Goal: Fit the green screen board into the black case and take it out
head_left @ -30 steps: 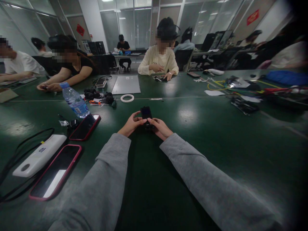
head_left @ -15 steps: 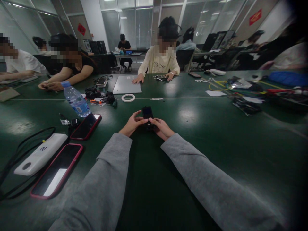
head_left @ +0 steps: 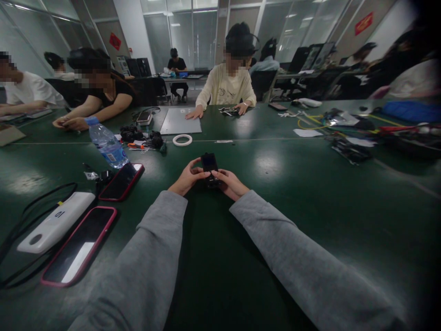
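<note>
Where our left hand [head_left: 189, 178] and right hand [head_left: 232, 184] pinch the device [head_left: 208, 162] from both sides, we see its long axis point forward, neither hand lying nearer.

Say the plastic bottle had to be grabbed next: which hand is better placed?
Probably the left hand: it is nearer the plastic bottle, while the right hand would have to reach past it. Both hold the small black device, so the right would need to keep it.
</note>
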